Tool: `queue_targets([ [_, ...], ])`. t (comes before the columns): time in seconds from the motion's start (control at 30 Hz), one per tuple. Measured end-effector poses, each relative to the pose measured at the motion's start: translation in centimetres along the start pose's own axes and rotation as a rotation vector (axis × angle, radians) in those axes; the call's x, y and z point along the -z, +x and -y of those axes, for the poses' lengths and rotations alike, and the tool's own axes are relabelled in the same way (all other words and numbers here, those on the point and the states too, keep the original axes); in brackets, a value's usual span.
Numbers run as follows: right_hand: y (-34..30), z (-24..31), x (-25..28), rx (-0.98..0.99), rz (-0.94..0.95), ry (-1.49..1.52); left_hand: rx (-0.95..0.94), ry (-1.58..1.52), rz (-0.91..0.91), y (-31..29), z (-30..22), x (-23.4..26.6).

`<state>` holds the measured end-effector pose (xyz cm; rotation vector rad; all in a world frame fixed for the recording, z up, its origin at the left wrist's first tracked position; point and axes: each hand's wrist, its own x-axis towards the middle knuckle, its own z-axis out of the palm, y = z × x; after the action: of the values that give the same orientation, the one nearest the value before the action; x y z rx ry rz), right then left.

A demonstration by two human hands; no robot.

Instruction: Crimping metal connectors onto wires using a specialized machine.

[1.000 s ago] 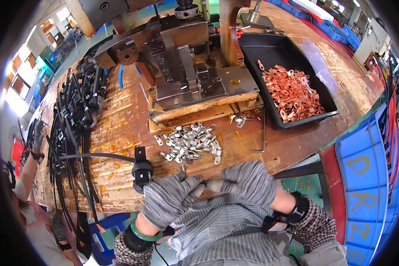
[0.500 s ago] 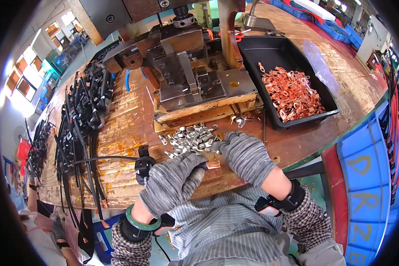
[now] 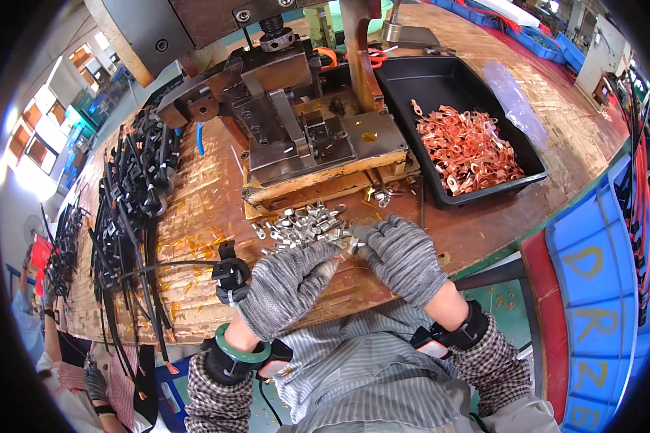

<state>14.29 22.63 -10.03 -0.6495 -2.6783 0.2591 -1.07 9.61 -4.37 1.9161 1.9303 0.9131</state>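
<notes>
My left hand, in a grey knitted glove, is closed round a black cable. A black plastic fitting on that cable sticks out beside the glove. Only a speck of the cable's bare copper end shows at my fingertips. My right hand, gloved alike, pinches a silver cable lug right at the left fingertips. Whether the copper sits inside the lug I cannot tell. Just beyond both hands lies a heap of silver cable lugs on the wooden table.
A steel press stands behind the heap. To its right, a black tray holds copper lugs. Black cables cover the table's left side. Blue bins stand at the right. Another person's hand shows at lower left.
My right hand has come away from the heap's edge with a silver lug, now at the cable end. The bare copper that stuck out of my left hand is mostly hidden.
</notes>
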Motion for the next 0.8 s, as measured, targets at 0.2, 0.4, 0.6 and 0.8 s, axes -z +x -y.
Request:
queue_targets([
  [0.2, -0.8, -0.4, -0.1, -0.018, -0.205, 0.232, 0.045, -0.064, 0.040, 0.4, -0.4, 0.1],
  [0.4, -1.6, 1.2, 0.5, -0.174, -0.136, 1.217, 0.069, -0.074, 0.024, 0.3, -0.4, 0.3],
  [0.6, -1.8, 2.0, 0.4, -0.263, 0.002, 1.516, 0.010, -0.034, -0.009, 0.3, -0.1, 0.1],
  [0.8, -1.6, 2.2, 0.8, -0.331, 0.073, 1.656, 0.011, -0.019, -0.007, 0.3, -0.4, 0.1],
])
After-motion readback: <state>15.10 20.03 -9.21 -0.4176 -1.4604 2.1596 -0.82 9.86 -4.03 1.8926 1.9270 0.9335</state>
